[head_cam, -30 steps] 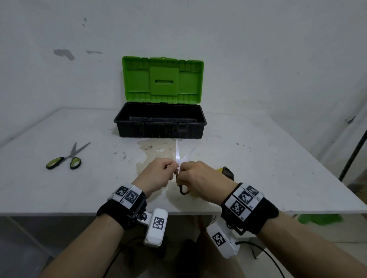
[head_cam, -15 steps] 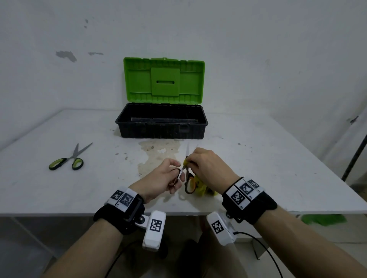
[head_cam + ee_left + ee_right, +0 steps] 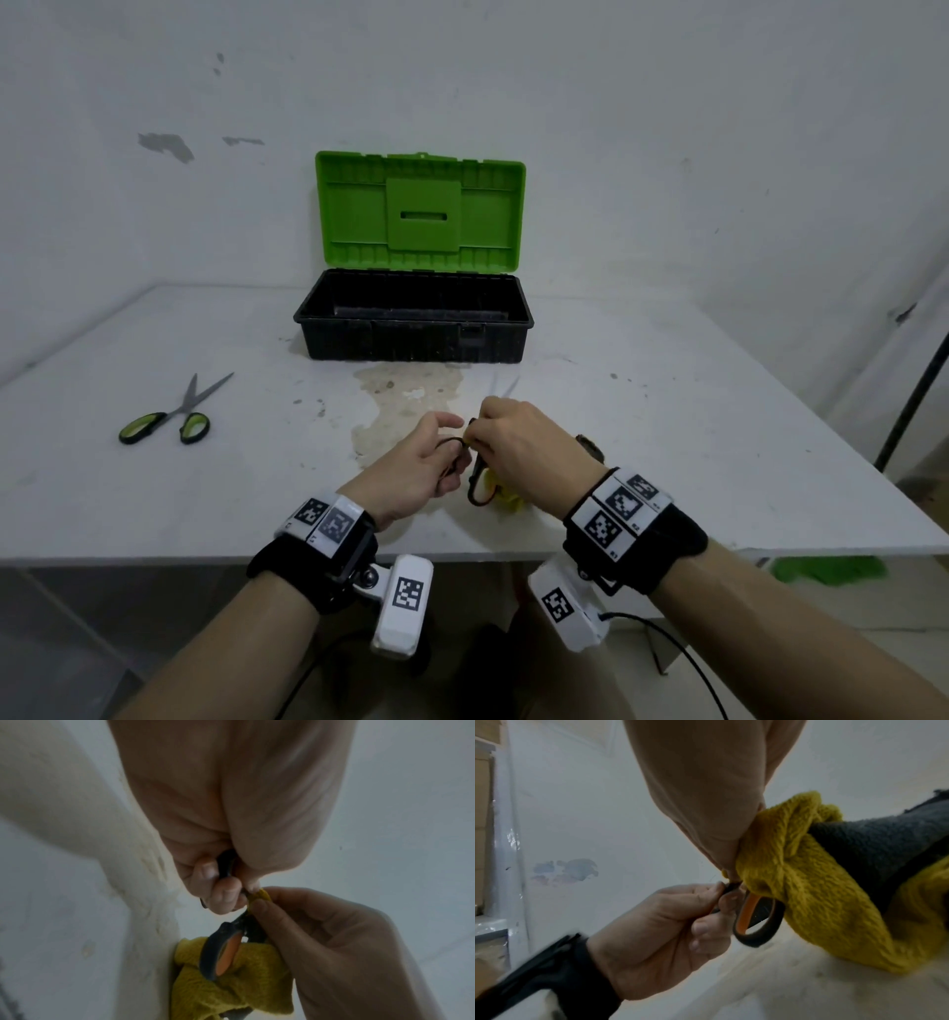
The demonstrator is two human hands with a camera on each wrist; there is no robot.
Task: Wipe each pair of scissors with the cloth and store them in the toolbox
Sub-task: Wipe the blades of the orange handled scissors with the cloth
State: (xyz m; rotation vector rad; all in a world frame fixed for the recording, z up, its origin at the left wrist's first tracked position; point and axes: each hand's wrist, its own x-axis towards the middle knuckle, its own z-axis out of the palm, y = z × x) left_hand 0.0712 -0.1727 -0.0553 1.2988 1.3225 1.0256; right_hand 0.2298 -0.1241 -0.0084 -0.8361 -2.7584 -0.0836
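Observation:
My left hand grips one black handle loop of the orange-and-black scissors above the table's front middle. My right hand pinches the yellow cloth around the scissors near the pivot, and most of the blades are hidden behind it. In the left wrist view my fingers curl round the upper loop, while the other loop hangs against the cloth. The right wrist view shows the cloth bunched under my palm beside the loop. The green-lidded black toolbox stands open behind. Green-handled scissors lie far left.
The white table has a brownish stain between my hands and the toolbox. Its front edge runs just under my wrists. A dark pole stands off the right side, and something green lies on the floor below.
The scissors' blades, pointing up and gleaming a second ago, have tipped away and are now mostly hidden. Both hands have moved slightly away from me, and my left hand now holds a handle loop.

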